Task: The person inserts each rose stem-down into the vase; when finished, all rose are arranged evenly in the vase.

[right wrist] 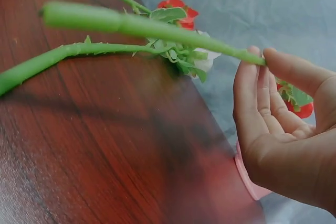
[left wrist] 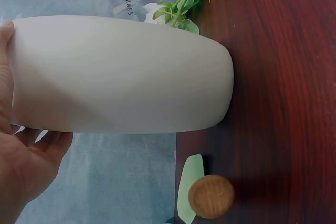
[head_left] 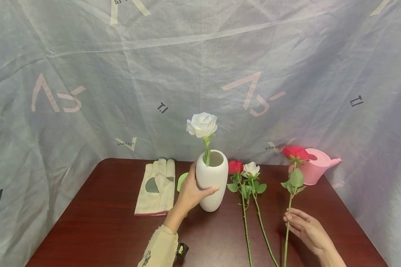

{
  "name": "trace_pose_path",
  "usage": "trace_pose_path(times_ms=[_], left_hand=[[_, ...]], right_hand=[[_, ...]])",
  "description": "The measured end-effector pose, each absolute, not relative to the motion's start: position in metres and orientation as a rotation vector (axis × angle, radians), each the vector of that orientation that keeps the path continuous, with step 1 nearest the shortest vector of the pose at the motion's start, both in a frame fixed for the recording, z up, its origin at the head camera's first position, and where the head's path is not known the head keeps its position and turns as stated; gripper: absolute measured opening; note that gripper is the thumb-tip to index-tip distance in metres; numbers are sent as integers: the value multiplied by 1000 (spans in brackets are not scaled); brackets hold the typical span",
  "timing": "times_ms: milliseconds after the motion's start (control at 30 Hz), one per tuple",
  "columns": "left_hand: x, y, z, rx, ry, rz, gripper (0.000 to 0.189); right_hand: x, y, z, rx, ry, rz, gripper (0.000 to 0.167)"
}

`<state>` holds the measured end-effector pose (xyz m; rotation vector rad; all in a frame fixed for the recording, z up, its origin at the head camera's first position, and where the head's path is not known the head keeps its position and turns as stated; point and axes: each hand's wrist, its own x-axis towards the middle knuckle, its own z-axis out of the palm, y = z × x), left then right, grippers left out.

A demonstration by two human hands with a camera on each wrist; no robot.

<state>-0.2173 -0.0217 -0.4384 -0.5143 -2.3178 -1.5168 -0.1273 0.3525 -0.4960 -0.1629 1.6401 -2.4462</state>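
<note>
A tall white vase (head_left: 214,176) stands upright near the table's middle, one white rose (head_left: 202,125) rising from its mouth. My left hand (head_left: 191,191) grips the vase from its left side, thumb across the front; the fingers behind it are partly hidden. Between thumb and fingertips, my right hand (head_left: 306,229) pinches the stem of a red rose (head_left: 295,154), bloom upward. In the right wrist view the cut end of that stem (right wrist: 157,31) points away from the hand. Another red rose (head_left: 235,167) and a second white rose (head_left: 251,170) lie side by side, right of the vase.
A pink watering can (head_left: 315,167) sits at the back right, partly behind the held rose. Left of the vase lie pale work gloves (head_left: 157,189) and a light green piece (left wrist: 190,182) with a round wooden end (left wrist: 211,196). Grey printed cloth (head_left: 187,74) hangs behind the table.
</note>
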Motion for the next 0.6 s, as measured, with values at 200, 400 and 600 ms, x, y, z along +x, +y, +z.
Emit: trace_pose_path(times_ms=[200,400,600], left_hand=[[-217,-22,-438,-512,-2320,-1516,97],[-216,-21,-437,-511,-2320,-1524,99],[-217,-22,-437,-505,-2331,-1526,99]], right_hand=[[-127,354,-491,-260,1452,-2494,37],[-127,354,-484,-261,1400,-2510,36],[-126,348,-482,-341,1400,-2523,39]])
